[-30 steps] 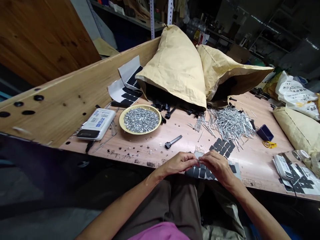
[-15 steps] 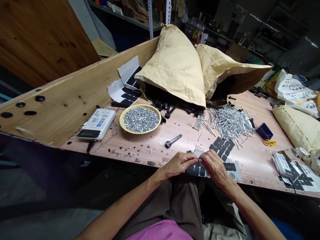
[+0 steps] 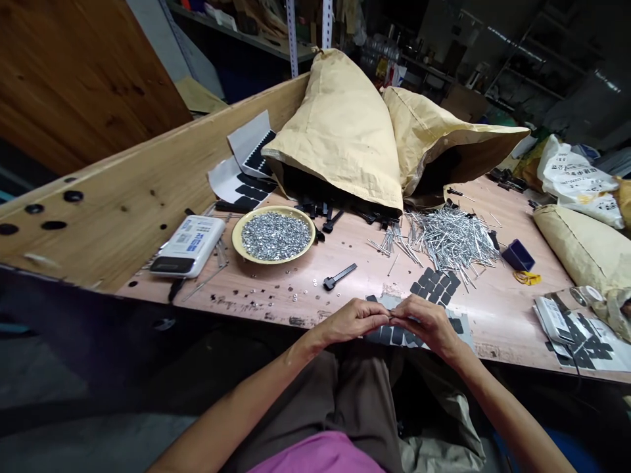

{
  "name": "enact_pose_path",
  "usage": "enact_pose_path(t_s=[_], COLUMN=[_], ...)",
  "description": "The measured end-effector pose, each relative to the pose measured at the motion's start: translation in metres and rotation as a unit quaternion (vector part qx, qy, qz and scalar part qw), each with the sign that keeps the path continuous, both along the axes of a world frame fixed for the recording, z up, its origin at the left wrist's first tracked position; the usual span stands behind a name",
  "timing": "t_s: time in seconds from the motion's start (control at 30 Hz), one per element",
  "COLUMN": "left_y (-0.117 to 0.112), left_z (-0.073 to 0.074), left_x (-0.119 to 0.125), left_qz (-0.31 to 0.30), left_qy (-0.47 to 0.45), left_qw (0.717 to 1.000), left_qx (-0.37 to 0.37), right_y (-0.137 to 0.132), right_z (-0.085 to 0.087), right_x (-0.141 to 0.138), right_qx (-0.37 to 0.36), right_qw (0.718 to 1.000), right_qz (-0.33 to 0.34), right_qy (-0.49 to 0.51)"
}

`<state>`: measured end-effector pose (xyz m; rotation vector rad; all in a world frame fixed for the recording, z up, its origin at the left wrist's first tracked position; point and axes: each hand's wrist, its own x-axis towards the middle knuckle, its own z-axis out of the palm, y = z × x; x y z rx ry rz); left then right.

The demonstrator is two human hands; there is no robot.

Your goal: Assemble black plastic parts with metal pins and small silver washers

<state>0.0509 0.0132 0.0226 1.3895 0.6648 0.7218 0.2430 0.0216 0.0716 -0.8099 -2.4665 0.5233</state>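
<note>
My left hand (image 3: 353, 320) and my right hand (image 3: 428, 321) meet fingertip to fingertip at the near edge of the wooden table (image 3: 497, 315). Both are pinched on a small part between them, too small to name. Under them lies a sheet of black square pads (image 3: 438, 286). A black plastic piece (image 3: 339, 276) lies alone just beyond my left hand. Further back are a yellow dish of small silver nuts (image 3: 274, 235) and a heap of thin metal pins (image 3: 451, 238).
Two tan paper sacks (image 3: 345, 131) lie open at the back, black parts spilling out. A white box (image 3: 190, 244) sits left of the dish. A small blue box (image 3: 517, 255) and more sacks (image 3: 576, 246) are at right. Loose nuts scatter near the table's front edge.
My hands have stayed together over the pad sheet, with small finger movements only. The view has shifted slightly.
</note>
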Motion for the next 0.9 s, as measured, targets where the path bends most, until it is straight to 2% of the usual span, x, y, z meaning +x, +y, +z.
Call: enact_pose_path(t_s=[0.23, 0.37, 0.53, 0.73, 0.83, 0.9], left_y=[0.001, 0.001, -0.003, -0.008, -0.01, -0.01], left_z=[-0.004, -0.002, 0.001, -0.008, -0.012, -0.012], left_x=[0.003, 0.003, 0.004, 0.013, 0.017, 0.018], left_qz=[0.017, 0.026, 0.097, 0.143, 0.149, 0.156], left_qy=[-0.033, -0.032, 0.002, 0.019, 0.025, 0.024], left_qw=[0.998, 0.999, 0.993, 0.978, 0.974, 0.973], left_qx=[-0.041, -0.018, 0.063, 0.149, 0.169, 0.168], right_y=[0.001, -0.001, -0.005, -0.004, -0.003, -0.002], right_z=[0.009, 0.006, -0.001, -0.011, -0.016, -0.016], right_x=[0.003, 0.0, -0.009, -0.013, -0.012, -0.011], right_qx=[-0.037, 0.024, 0.13, 0.236, 0.241, 0.213], right_qw=[0.999, 0.999, 0.99, 0.964, 0.961, 0.963], right_qz=[-0.002, -0.007, -0.029, -0.06, -0.085, -0.121], right_qy=[-0.019, -0.025, -0.049, -0.105, -0.102, -0.109])
